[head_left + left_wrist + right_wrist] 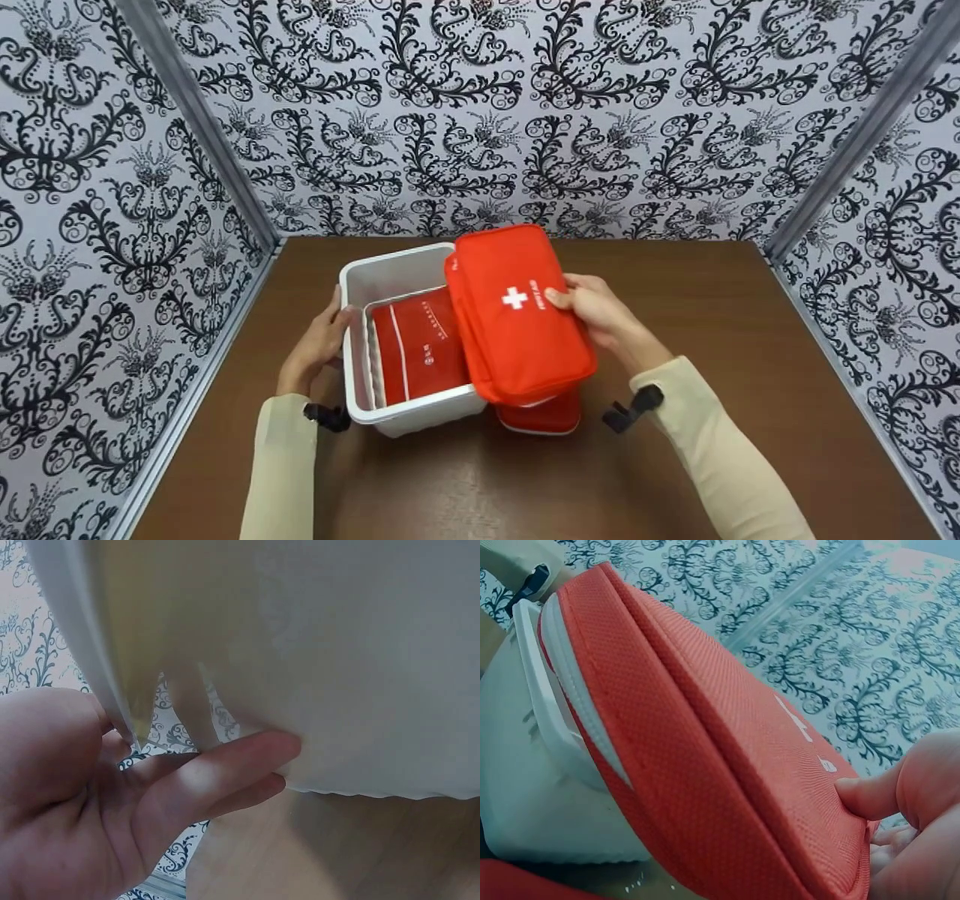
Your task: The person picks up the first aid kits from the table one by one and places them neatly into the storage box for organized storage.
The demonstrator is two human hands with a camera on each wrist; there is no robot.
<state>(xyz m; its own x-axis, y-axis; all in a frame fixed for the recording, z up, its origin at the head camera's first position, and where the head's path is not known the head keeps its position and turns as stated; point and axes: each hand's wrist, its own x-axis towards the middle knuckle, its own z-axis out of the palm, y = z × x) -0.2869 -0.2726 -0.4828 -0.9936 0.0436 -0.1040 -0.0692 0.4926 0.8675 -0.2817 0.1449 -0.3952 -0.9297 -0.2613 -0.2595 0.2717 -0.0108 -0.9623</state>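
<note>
My right hand (600, 307) pinches the right edge of a red first aid pouch (517, 330), its thumb on top by the white lettering. The pouch is held tilted over the right rim of a white plastic bin (416, 409). A second red pouch (420, 352) with white trim lies inside the bin, partly hidden by the held one. At the bin's left side, my left hand (326, 337) holds the wall, thumb over the rim and fingers along the outside. The left wrist view shows those fingers (225, 769) against the pale wall.
Another red pouch (544, 416) lies on the brown table (697, 450) beside the bin, mostly covered from above by the held one. Patterned black-and-white walls (525, 135) with grey corner strips enclose the table at the back and sides.
</note>
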